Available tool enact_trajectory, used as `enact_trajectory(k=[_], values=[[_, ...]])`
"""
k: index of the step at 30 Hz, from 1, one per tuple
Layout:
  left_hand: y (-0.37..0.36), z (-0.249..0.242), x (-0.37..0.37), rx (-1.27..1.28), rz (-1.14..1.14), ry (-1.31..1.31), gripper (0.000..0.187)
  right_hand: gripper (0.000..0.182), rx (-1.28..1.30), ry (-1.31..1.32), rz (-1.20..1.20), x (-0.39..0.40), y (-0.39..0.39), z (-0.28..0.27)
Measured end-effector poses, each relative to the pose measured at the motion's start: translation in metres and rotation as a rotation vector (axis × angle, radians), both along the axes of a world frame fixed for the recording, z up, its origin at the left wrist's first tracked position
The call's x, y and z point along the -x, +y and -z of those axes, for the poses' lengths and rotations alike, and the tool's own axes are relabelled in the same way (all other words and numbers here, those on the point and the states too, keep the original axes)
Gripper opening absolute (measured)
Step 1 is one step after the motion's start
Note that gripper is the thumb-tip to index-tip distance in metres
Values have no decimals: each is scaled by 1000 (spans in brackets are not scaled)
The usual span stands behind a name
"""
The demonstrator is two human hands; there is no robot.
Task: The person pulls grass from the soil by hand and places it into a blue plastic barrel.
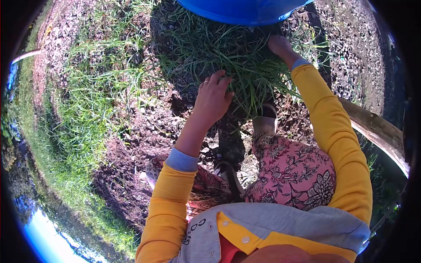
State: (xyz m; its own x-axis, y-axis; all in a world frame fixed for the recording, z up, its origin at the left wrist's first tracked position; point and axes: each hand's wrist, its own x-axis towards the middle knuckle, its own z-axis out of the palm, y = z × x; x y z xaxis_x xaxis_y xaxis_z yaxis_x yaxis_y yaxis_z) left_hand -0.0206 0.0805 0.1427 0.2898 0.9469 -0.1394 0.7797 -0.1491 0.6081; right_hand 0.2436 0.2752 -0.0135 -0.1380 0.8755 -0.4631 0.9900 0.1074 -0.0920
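Note:
My left hand (212, 100) reaches over a patch of long green grass (219, 52), its fingers partly spread and the tips at the blades. A ring shows on one of its fingers. Beyond it, my right hand (281, 46) is low at the right side of the same patch, in shade just below the blue tub (245, 11). Its fingers look curled in, and whatever they grip is hidden. Only the tub's lower rim shows, at the top of the view.
Sunlit grass (87, 114) grows in a strip on the left. Dark loose soil (127, 175) lies around my feet. A wooden pole (377, 127) slants by my right arm. My knees in patterned pink cloth (294, 175) are bent close to the grass.

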Motion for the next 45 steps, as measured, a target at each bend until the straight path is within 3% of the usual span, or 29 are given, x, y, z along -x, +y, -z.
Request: enact_trajectory(k=[3,11,19,26,29,32,34,38,40,43,45], values=[[-2,2,-3,-1,4,10,34,33,15,6,-23,3,-12,-20],[-6,3,-3,-21,25,-18,33,30,-12,87,145,1,-24,-10],[-6,-1,24,10,-105,8,32,30,-21,54,184,5,-30,-14],[-2,11,62,28,-249,105,28,30,74,-42,-41,-7,-11,0],[1,5,52,20,-265,77,27,28,-63,59,280,9,-31,-24],[-2,1,44,64,-216,53,27,32,-13,141,127,-1,-67,-33],[-3,5,40,62,-183,20,28,36,22,98,157,-14,-115,-41],[6,9,28,28,-170,31,30,35,-157,167,112,-57,-129,-7],[9,8,17,3,-152,-16,31,33,-212,230,215,-51,-106,-32],[3,15,17,-11,-98,-8,32,32,-604,312,193,-43,-61,-41],[2,15,21,26,-102,6,31,31,-517,203,78,-32,-27,-41]])
